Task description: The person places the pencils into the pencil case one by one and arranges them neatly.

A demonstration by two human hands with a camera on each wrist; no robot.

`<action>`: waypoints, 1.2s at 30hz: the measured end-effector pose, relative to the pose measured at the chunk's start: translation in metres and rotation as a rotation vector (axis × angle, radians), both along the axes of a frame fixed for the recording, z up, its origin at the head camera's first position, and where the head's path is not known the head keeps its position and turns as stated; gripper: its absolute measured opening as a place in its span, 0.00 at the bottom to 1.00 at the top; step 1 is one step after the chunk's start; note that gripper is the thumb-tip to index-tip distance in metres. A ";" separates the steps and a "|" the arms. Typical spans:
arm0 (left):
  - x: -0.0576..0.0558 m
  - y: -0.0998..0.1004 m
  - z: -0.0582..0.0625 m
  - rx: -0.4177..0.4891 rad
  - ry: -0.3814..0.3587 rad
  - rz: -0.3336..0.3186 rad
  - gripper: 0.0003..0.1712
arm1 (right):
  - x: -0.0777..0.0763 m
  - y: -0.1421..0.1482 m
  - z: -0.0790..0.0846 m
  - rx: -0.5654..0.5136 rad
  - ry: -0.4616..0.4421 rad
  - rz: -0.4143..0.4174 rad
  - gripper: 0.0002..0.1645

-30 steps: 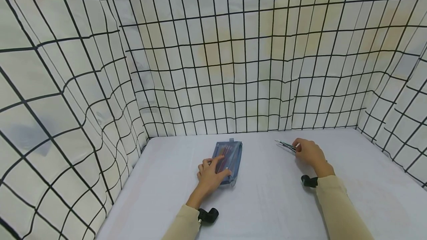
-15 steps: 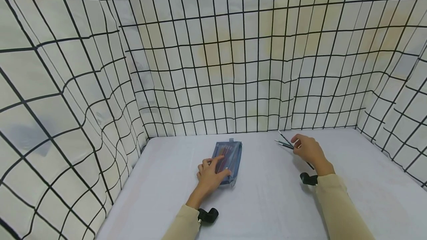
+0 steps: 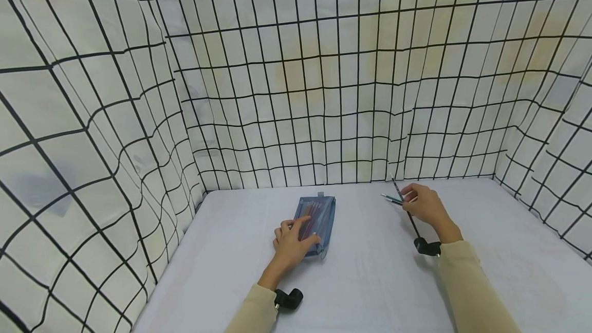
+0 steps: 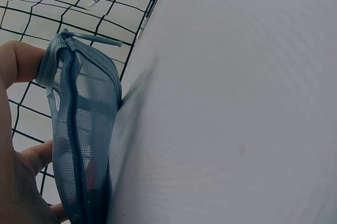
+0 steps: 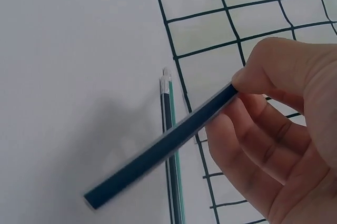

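Observation:
A blue mesh zip pouch (image 3: 326,222) lies on the table, long reddish sticks showing through it. My left hand (image 3: 291,243) rests over its left side, fingers spread and thumb stretched across the near part. In the left wrist view the pouch (image 4: 87,124) shows its zip side, fingers touching its face. To the right, my right hand (image 3: 425,207) pinches a dark pencil (image 5: 163,148) between thumb and fingertips, raised at a slant, its flat end toward the camera. Beneath it, dark and green-edged pencils (image 5: 171,182) with silvery ends lie side by side on the table.
The table (image 3: 361,281) is covered in white. A black grid net (image 3: 342,102) over white sheeting rises along the back and both sides, close behind the pencils. Each wrist wears a small black camera, such as the left wrist camera (image 3: 290,299).
My right hand has separated one pencil from the others, lifted it a little and swung it steeper, its silvery end pointing away. The left hand and pouch have not moved.

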State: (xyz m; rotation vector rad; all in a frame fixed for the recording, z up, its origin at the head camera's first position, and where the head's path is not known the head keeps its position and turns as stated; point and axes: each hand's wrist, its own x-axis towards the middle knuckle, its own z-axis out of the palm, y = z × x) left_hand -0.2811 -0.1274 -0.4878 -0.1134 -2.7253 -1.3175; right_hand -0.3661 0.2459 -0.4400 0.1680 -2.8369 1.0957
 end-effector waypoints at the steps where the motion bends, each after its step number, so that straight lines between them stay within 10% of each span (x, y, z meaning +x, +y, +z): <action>1: 0.000 0.000 0.000 -0.001 0.002 0.000 0.40 | 0.000 -0.001 0.000 -0.021 -0.008 0.001 0.23; 36: 0.000 0.000 0.000 0.000 0.007 0.000 0.40 | -0.001 -0.034 -0.005 -0.439 -0.178 0.003 0.26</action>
